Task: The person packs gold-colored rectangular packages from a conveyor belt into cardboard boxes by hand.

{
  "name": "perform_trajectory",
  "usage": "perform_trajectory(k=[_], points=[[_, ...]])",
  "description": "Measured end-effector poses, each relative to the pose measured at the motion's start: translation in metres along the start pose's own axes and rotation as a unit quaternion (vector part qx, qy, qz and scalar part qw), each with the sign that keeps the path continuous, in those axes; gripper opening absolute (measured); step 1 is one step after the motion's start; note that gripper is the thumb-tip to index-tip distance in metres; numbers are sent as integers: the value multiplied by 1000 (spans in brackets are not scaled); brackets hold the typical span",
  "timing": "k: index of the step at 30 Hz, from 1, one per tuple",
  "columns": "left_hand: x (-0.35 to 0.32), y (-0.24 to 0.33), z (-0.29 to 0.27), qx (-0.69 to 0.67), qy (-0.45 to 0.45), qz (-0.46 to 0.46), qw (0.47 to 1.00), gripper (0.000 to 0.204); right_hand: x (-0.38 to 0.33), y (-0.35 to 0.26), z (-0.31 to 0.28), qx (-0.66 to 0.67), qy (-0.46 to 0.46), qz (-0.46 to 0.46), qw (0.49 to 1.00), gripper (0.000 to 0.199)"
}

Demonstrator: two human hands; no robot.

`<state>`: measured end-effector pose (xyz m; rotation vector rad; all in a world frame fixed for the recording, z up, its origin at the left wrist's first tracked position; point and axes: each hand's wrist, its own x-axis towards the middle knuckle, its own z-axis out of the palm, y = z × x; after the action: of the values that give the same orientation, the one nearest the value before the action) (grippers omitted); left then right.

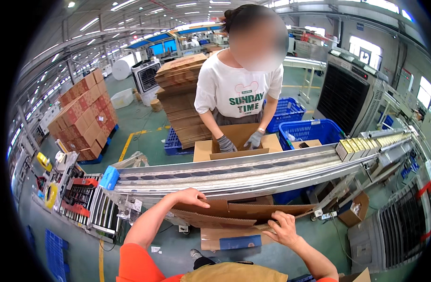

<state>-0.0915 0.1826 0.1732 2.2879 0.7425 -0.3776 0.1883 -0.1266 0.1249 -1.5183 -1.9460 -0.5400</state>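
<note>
A brown cardboard box (220, 218), narrow and partly unfolded, is held upright in front of me, against the near side of the conveyor. My left hand (192, 197) is closed on its left end, the fingers bent over the top edge. On the right, my right hand (284, 228) grips the near panel by its upper edge, thumb and fingers curled round the board. Below the box lies another piece of cardboard (209, 239) with a blue patch. Across the conveyor, a person in a white shirt has both grey-gloved hands in an open carton (239, 152).
The conveyor (215, 176) crosses between us, carrying a row of small yellow-and-white boxes (354, 148) at right and a blue block (110, 177) at left. Blue crates (314, 128), stacked flat cardboard (180, 101) and a roller section (94, 207) stand around it.
</note>
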Motion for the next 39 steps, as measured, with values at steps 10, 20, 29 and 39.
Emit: perform_trajectory(k=[10,20,29,39], points=[[-107,52,31,377,201,-140,893,31,42,-17,-29,215,67,-147,963,38],[-22,103,200,276,-12,55,959,75,-93,-31,111,257,-432,-288,815,30],[-24,74,197,184,-191,13,964,59,35,32,13,-132,16,107,985,48],[-55,134,182,187,192,119,956,45,-66,51,37,271,-282,258,883,49]])
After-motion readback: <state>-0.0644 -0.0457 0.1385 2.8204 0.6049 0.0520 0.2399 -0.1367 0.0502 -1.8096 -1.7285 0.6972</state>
